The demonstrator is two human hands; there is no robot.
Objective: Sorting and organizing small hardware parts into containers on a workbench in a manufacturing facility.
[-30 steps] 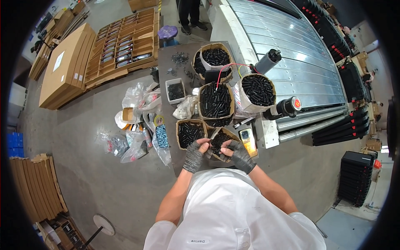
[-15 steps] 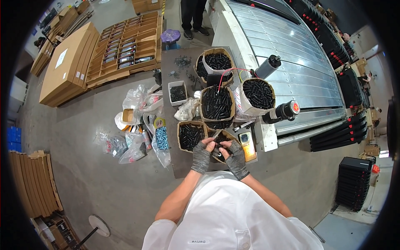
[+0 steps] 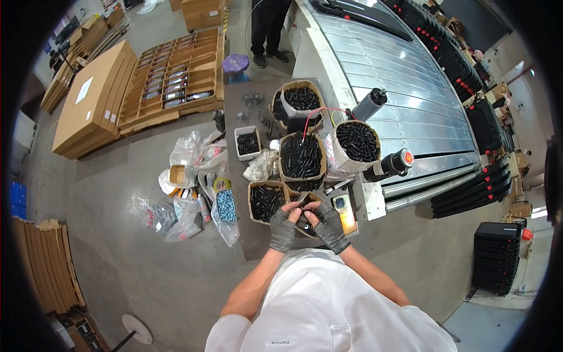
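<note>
My left hand (image 3: 284, 227) and my right hand (image 3: 329, 223), both in grey fingerless gloves, meet over a small open carton (image 3: 300, 198) at the near side of the table. Thumbs and fingertips are pinched close together. Whatever sits between them is small and dark, too small to make out. Left of the hands stands a carton of black screw-like parts (image 3: 267, 201). Beyond it, a larger carton (image 3: 302, 157) is heaped with similar black pieces. Beside my right hand lies a phone in a yellow case (image 3: 345, 214).
More cartons of black parts (image 3: 358, 142) and a white box of dark rings (image 3: 247, 143) stand farther back. Two cylindrical power tools (image 3: 389, 166) rest by the metal roller conveyor (image 3: 410, 94). Plastic bags (image 3: 185, 214), one with blue parts, lie left of the table. A person (image 3: 268, 32) stands beyond.
The view has shifted slightly, so the table and cartons appear a little lower. Both hands stay pinched together over the same carton, fingers only slightly moved.
</note>
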